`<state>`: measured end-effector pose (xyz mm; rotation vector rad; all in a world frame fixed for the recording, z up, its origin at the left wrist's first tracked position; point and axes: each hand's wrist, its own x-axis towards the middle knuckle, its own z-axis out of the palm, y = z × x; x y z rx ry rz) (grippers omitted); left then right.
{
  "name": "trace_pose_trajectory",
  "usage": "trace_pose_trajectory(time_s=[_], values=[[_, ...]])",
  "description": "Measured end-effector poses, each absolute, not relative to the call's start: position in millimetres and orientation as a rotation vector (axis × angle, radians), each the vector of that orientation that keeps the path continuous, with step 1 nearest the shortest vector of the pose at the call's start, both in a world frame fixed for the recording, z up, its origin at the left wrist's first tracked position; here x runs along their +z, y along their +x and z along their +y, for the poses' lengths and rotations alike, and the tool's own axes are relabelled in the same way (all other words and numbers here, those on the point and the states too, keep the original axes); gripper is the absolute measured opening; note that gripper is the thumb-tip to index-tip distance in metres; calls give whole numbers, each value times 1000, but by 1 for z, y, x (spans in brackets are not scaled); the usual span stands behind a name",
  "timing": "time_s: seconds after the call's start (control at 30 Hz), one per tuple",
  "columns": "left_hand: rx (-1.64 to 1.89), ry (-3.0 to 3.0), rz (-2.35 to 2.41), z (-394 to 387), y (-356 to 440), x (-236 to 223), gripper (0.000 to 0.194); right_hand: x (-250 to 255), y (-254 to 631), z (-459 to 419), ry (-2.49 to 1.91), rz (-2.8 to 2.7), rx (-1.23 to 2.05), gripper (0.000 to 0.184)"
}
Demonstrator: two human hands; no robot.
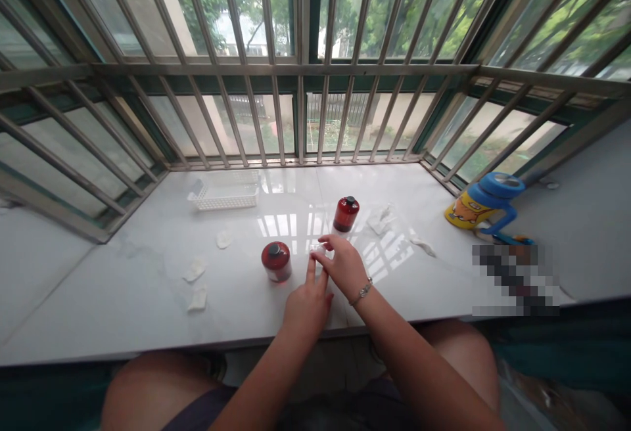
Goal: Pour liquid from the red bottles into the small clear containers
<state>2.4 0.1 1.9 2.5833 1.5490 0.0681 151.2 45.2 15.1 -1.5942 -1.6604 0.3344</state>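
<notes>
Bottle (277,262): the nearer of two red ones, upright, dark-topped; places below are told from it.
White piece (318,249): right of the bottle and slightly beyond it, where both hands meet; small and blurred, so its kind is unclear.
Right hand (346,265): thumb and index finger appear to pinch the white piece.
Left hand (306,303): right of the bottle, closer to the body; two fingers reach forward, slightly parted; the others I cannot tell.
Pinch: best done lightly, I judge, with the left fingertips held steady and both wrists clear of the bottle.
Bottle label: pale patch low down, wording too small to read.
Second bottle (346,215): beyond and right of the bottle; no legible brand.
Cup (486,201): well right of the bottle; cartoon print on yellow, no readable writing.
</notes>
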Motion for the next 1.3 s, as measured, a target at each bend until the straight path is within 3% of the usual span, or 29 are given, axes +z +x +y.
trace_pose_trajectory(time_s=[0.4, 0.63, 0.97, 1.3], values=[[67, 2623, 1573, -1, 3, 4, 78, 3, 161, 44, -1492, -1686, 372, 24], [-7, 2651, 1574, -1, 3, 5, 82, -2, 177, 35, -1428, -1680, 322, 39], [26, 2643, 1572, -2, 5, 1, 88, -3, 176, 9, -1508, -1500, 254, 28], [41, 2612, 1555, -3, 5, 4, 87, 0, 153, 9, -1447, -1513, 219, 55]])
